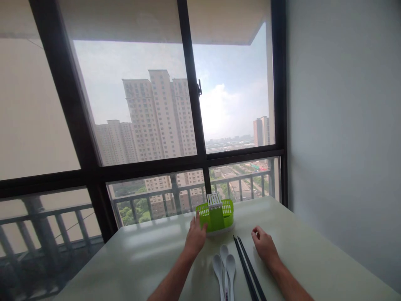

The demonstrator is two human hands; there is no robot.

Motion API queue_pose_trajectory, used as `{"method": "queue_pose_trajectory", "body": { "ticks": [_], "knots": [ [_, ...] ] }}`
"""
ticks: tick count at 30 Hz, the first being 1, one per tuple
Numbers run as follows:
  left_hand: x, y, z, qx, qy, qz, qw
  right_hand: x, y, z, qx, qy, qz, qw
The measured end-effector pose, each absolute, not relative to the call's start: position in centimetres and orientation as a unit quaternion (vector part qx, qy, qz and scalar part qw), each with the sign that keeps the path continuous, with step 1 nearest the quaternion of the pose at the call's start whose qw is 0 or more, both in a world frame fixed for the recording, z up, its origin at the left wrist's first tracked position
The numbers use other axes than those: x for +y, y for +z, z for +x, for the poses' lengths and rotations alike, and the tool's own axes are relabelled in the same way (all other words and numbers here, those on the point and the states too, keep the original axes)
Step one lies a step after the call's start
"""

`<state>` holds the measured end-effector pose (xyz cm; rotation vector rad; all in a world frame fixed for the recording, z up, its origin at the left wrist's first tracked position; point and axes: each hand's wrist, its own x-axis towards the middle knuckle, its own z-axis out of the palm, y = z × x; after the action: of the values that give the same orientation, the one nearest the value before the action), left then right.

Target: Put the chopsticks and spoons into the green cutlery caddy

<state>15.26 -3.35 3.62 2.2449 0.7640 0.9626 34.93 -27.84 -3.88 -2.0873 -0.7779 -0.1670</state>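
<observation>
A bright green plastic cutlery holder (pixel 216 220) with slotted side baskets and a white slotted top piece stands upright near the table's far edge. My left hand (pixel 196 235) is at its left end, fingers along the side and thumb at the front, gripping it. My right hand (pixel 264 243) rests on the table to the right, fingers curled in and nothing visible in them. Between my forearms lie three white spoons (pixel 230 263), bowls pointing away from me. Dark chopsticks (pixel 247 265) lie beside them, closest to my right hand.
The pale glossy table (pixel 125 263) reaches to a large window with dark frames (pixel 150 165). A plain wall (pixel 341 125) borders the right side. Outside are a railing (pixel 163 193) and tall buildings (pixel 159 117).
</observation>
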Motion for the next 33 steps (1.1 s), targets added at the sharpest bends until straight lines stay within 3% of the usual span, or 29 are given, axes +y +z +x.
{"method": "queue_pose_trajectory", "body": {
  "ticks": [6, 10, 15, 26, 33],
  "knots": [
    [-6.4, 0.6, 8.9, 0.301, 0.372, 0.796, 0.371, -28.4, -2.7, 33.5, -0.355, -0.036, -0.857, 0.372],
    [-7.5, -2.1, 5.4, 0.311, 0.420, 0.765, 0.378, -28.7, -1.5, 31.4, -0.366, 0.023, -0.898, 0.244],
    [-7.5, -2.1, 5.1, 0.284, 0.415, 0.759, 0.415, -28.4, 0.7, 29.2, -0.344, 0.063, -0.932, 0.091],
    [-7.8, -1.0, 5.0, 0.278, 0.431, 0.744, 0.429, -25.8, 3.3, 29.3, -0.345, 0.082, -0.934, -0.034],
    [-8.3, -0.8, 5.3, 0.270, 0.405, 0.757, 0.435, -27.3, 3.6, 30.5, -0.350, 0.077, -0.932, -0.048]
  ]
}}
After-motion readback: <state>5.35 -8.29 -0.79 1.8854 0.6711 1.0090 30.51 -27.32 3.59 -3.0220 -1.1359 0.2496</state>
